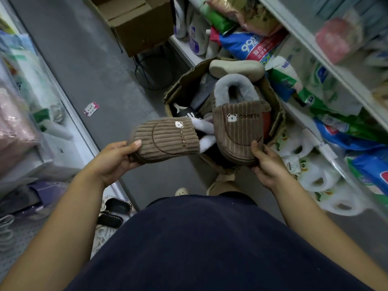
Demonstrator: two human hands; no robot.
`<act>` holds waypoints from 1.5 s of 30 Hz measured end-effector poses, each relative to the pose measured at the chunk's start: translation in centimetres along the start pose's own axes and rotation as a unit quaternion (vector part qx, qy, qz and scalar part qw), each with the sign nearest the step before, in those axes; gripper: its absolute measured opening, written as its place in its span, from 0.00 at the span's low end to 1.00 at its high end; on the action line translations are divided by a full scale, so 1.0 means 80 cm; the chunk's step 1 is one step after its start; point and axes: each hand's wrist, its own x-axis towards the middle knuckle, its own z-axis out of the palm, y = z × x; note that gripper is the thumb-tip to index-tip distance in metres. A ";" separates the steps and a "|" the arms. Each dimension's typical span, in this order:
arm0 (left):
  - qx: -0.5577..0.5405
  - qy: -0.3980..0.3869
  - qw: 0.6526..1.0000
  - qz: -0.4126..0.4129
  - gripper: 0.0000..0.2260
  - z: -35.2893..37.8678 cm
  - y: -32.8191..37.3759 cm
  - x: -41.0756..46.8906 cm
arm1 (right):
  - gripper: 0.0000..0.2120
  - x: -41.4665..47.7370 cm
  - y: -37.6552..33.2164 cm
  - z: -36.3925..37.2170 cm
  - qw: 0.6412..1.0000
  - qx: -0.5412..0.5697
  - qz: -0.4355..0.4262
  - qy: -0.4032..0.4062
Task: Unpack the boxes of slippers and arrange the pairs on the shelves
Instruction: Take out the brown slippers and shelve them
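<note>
Two brown corduroy slippers, bear emblem on each, held above an open cardboard box on the grey floor. Left hand grips the toe of the left slipper, lying sideways, white stuffing at its opening. Right hand grips the toe of the right slipper, grey fleece lining up. Shelves of packaged goods right; more slippers in box.
</note>
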 end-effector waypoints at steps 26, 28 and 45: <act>-0.264 0.077 0.956 -0.102 0.26 0.258 -0.094 0.141 | 0.29 0.106 -0.025 -0.072 0.986 -0.081 0.128 0.069; -0.286 0.071 0.952 -0.076 0.24 0.255 -0.084 0.143 | 0.29 0.105 -0.034 -0.073 0.987 -0.077 0.117 0.074; -0.325 0.144 0.934 -0.042 0.18 0.166 0.006 0.160 | 0.08 0.183 -0.083 0.125 0.989 -0.047 0.132 0.037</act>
